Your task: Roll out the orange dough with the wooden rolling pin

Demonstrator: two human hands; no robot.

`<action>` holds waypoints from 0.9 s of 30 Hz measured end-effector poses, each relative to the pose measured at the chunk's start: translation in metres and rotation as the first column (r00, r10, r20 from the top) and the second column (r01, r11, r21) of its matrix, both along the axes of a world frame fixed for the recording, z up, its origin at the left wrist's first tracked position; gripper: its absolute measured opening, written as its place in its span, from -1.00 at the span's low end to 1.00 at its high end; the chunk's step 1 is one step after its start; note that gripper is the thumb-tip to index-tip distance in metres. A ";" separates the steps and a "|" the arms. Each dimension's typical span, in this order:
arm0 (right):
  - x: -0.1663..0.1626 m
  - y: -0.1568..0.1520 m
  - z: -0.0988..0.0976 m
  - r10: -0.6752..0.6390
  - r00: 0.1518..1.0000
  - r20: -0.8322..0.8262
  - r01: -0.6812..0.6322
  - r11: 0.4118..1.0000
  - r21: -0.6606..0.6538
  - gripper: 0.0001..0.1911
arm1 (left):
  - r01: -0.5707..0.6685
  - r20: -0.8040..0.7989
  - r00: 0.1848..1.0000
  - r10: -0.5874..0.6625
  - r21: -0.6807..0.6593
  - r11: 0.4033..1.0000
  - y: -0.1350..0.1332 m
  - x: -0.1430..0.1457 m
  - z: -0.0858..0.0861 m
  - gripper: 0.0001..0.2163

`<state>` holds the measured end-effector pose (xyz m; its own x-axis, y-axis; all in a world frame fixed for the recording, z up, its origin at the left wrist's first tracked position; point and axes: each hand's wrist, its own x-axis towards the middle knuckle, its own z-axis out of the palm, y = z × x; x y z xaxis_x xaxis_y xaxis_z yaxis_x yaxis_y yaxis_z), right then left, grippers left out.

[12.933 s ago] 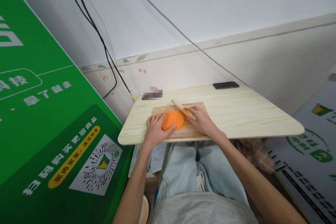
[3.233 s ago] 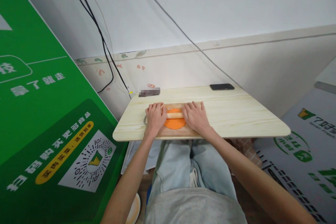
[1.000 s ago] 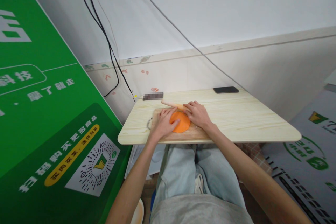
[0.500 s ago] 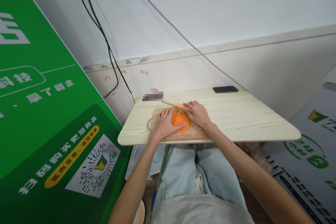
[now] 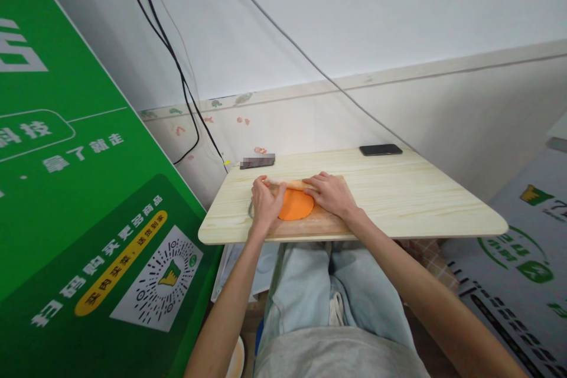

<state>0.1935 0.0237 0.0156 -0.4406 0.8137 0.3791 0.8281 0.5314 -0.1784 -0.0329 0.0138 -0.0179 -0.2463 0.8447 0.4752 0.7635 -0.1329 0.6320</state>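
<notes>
A flat, round orange sheet of dough (image 5: 296, 205) lies on a wooden board (image 5: 325, 225) near the table's front edge. Across the far edge of the dough runs a pale wooden rolling pin (image 5: 292, 184). My left hand (image 5: 266, 199) is closed round the pin's left end, thumb on the near side. My right hand (image 5: 330, 192) grips the right end, which its fingers cover. A metal handle (image 5: 250, 209) shows at the board's left side, partly behind my left hand.
On the pale wood-grain table (image 5: 425, 201), a black phone (image 5: 381, 150) lies at the back right and a dark, blurred-out device (image 5: 257, 162) at the back left. A green printed panel (image 5: 88, 159) stands left. Cables (image 5: 283, 32) hang along the wall.
My left hand has left the dough and taken hold of the rolling pin's left end. The pin has swung from slanting to nearly level, over the dough's far edge.
</notes>
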 end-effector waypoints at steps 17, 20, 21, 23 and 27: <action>-0.015 -0.003 -0.002 -0.079 0.981 0.177 0.066 0.995 0.075 -0.47 | 0.158 -0.389 0.901 -0.194 -0.124 0.980 0.007 0.002 -0.003 -0.54; -0.017 0.002 -0.004 -0.121 0.971 0.205 0.107 0.991 0.078 -0.45 | 0.179 -0.448 0.861 -0.239 -0.172 0.969 0.019 0.001 0.005 -0.52; -0.017 0.004 -0.004 -0.129 0.970 0.204 0.116 0.990 0.076 -0.44 | 0.183 -0.468 0.843 -0.264 -0.212 0.960 0.025 0.000 0.010 -0.51; -0.017 0.011 -0.004 -0.142 0.970 0.199 0.131 0.989 0.069 -0.45 | 0.177 -0.501 0.805 -0.317 -0.308 0.935 0.038 0.000 0.019 -0.49; -0.015 0.026 -0.006 -0.159 0.965 0.207 0.146 0.986 0.074 -0.45 | 0.169 -0.566 0.719 -0.403 -0.420 0.891 0.064 0.001 0.035 -0.43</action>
<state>0.1786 0.0499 0.0098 -0.3885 0.8568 0.3390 0.9156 0.4004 0.0372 -0.0320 0.0781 0.0168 0.2858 0.9506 0.1214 0.9525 -0.2957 0.0725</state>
